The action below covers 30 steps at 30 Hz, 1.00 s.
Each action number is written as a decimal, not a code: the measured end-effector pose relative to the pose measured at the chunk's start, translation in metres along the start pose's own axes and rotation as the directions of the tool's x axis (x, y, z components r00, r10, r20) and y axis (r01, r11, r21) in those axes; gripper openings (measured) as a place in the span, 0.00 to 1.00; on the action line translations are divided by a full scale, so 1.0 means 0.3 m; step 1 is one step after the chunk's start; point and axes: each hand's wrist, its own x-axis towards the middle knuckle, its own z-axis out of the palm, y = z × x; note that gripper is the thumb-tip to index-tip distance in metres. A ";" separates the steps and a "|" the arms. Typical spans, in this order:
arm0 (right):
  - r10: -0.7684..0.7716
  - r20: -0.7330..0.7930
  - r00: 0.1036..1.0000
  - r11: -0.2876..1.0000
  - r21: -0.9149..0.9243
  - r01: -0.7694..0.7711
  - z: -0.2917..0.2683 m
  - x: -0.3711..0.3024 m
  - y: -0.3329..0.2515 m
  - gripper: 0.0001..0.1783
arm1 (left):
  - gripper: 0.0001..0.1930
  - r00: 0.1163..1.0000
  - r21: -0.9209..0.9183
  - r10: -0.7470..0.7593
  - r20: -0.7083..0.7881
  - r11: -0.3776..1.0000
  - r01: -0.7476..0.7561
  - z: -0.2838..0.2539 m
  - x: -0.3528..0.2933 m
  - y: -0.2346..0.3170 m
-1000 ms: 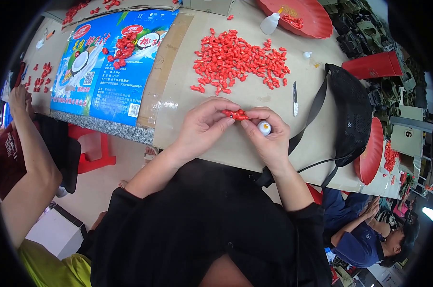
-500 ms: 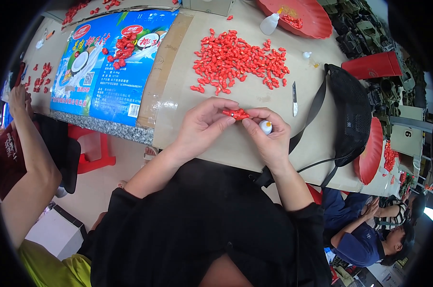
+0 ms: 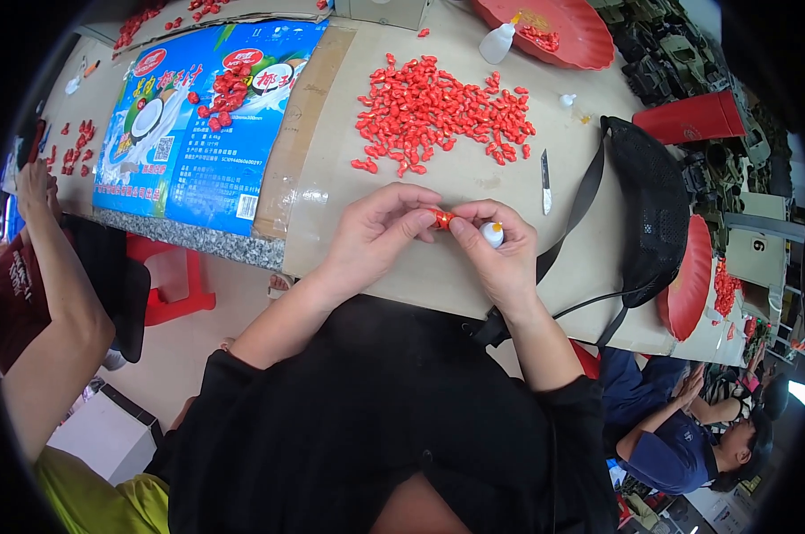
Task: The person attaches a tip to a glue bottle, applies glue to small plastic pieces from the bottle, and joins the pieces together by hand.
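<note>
Between my two hands, above the near part of the table, is a small glossy red piece [image 3: 442,219] with a lighter mark on it. My left hand [image 3: 380,233] pinches its left end between thumb and fingers, and my right hand [image 3: 502,254] grips the other end with thumb and forefinger. A small white bottle with a yellow tip [image 3: 491,234] is also tucked in my right hand, its tip pointing up; the fingers hide most of its body. Just beyond my hands lies a loose pile of similar red pieces [image 3: 420,111].
A craft knife [image 3: 546,182] lies right of the pile. Behind are a white squeeze bottle [image 3: 497,43] and a red scalloped tray [image 3: 580,40]. A black mesh bag [image 3: 656,209] sits right, blue printed cardboard [image 3: 189,156] left. Other people work at both sides.
The red piece has been turned, and my fingers now cover more of it. My left thumb has moved slightly right, closer to my right hand.
</note>
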 end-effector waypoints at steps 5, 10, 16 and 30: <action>0.060 -0.036 0.998 0.998 -0.011 -0.061 0.007 0.005 0.001 0.06 | 0.10 0.999 0.000 -0.026 0.035 1.000 0.026 0.000 0.004 -0.005; 0.084 -0.037 0.996 0.996 -0.016 -0.084 0.011 0.006 -0.016 0.06 | 0.11 1.000 -0.052 -0.029 0.005 0.998 0.029 0.005 0.007 -0.013; 0.104 -0.016 0.994 0.994 -0.024 -0.105 0.006 0.006 -0.027 0.07 | 0.10 0.999 -0.001 -0.025 0.026 1.000 0.025 0.000 0.011 -0.019; 0.071 0.022 0.997 0.995 -0.075 -0.069 -0.002 0.014 -0.007 0.03 | 0.09 1.000 0.012 -0.015 0.002 1.000 0.015 0.011 0.010 -0.014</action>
